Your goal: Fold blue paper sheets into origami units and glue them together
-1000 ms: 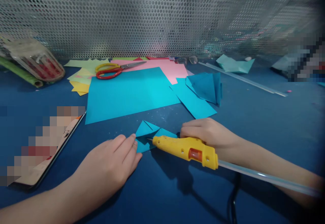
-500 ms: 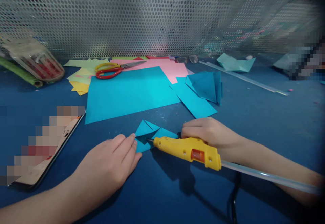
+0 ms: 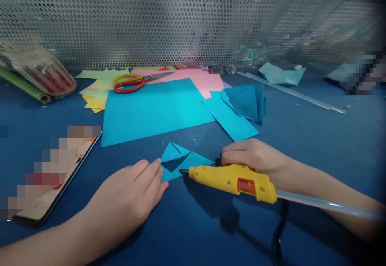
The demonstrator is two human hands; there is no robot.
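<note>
My right hand (image 3: pixel 257 153) is wrapped round a yellow glue gun (image 3: pixel 221 178), with a clear glue stick (image 3: pixel 319 203) jutting from its back. The gun's dark nozzle points left, over the near edge of a small folded blue paper (image 3: pixel 194 162); whether it touches the paper I cannot tell. My left hand (image 3: pixel 129 189) holds the paper's left end against the table, fingers together at its edge. The gun's handle and trigger are hidden behind its body. A dark cord (image 3: pixel 280 234) hangs below the gun.
Beyond my hands lie a large blue sheet (image 3: pixel 157 111), red and yellow scissors (image 3: pixel 132 84), a blue strip (image 3: pixel 233 119) and a folded blue piece (image 3: pixel 244 101). A phone (image 3: pixel 68 181) is at left, a jar (image 3: pixel 50 73) behind it. A perforated metal panel (image 3: pixel 181 21) closes off the back.
The glue gun and my right hand have shifted a little right, drawing the nozzle from the paper's inner fold toward its near edge. My left hand and the paper stay in place.
</note>
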